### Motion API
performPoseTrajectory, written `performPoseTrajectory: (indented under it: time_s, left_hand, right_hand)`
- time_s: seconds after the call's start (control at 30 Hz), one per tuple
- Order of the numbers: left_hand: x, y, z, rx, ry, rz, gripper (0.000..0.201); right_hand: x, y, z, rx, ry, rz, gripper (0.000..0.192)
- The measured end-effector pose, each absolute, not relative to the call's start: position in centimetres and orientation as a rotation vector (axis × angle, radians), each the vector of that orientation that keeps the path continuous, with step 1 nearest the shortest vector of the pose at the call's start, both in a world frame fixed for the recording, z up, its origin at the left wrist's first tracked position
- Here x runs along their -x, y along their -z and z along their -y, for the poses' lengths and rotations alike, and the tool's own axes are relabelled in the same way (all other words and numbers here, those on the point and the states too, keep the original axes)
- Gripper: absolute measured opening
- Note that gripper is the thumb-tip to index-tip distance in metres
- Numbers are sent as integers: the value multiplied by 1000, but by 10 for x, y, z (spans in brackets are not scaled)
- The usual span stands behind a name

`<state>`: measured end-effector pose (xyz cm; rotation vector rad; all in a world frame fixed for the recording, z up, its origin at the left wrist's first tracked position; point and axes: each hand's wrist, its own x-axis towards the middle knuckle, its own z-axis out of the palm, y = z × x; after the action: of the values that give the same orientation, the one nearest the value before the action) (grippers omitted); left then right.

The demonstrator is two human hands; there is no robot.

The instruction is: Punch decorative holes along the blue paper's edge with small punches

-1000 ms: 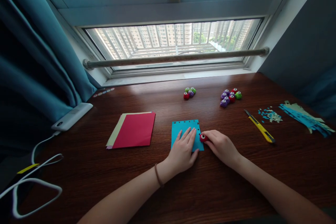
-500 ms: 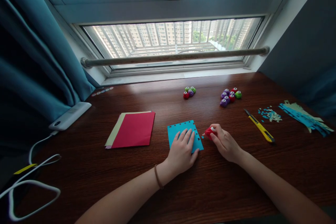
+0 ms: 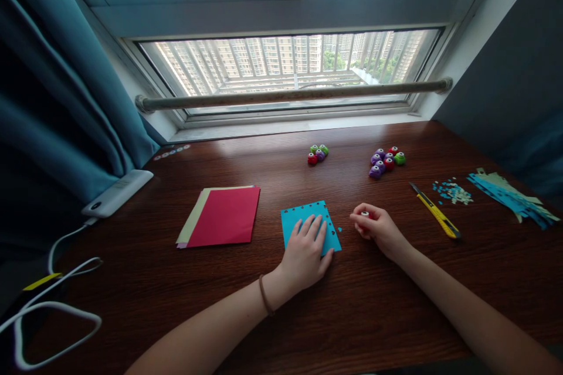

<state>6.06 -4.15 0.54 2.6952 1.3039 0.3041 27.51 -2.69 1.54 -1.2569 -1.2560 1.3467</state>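
Head-worn view, down over desk (image 3: 378,316)

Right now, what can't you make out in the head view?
- Red punch: mostly wrapped by the right hand; its shape is hidden.
- Blue paper: near part is under the left hand.
- Paper scraps: too small to tell shapes.
- White cable: cut off by the left edge.

Dark wood surface (image 3: 396,304) ran up to the window sill. Lying on it: blue paper sheet (image 3: 308,215) at centre, red and pale sheets (image 3: 220,217) stacked to its left, two clusters of small coloured punches (image 3: 317,154) (image 3: 386,162) further back, yellow utility knife (image 3: 435,211), blue paper scraps (image 3: 453,192), cut strips (image 3: 512,196) far right, white power bank (image 3: 118,193) with cable far left.
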Motion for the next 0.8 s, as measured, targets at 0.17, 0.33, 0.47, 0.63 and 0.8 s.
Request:
performPoseTrajectory:
  time_s: [0.17,0.33,0.47,0.63,0.8]
  left_hand:
    - [-61,-3,42,-2710,-327,-1301,55]
    - [-61,-3,42,-2718,-335,-1293,55]
    - [-61,-2,42,-2719,-342,-1290,54]
    - [-61,-3,42,-2715,-333,-1296,55]
    - [-61,-3,42,-2711,-325,-1299,55]
  right_hand:
    - [-267,-8,28,1466,-671,2031,5]
    - [-263,-8,26,1548,-604,2121,2]
    - [-261,-11,24,1579,-604,2112,3]
    - [-260,-15,24,1615,-623,2103,8]
    - [-260,-18,23,1641,-637,2105,8]
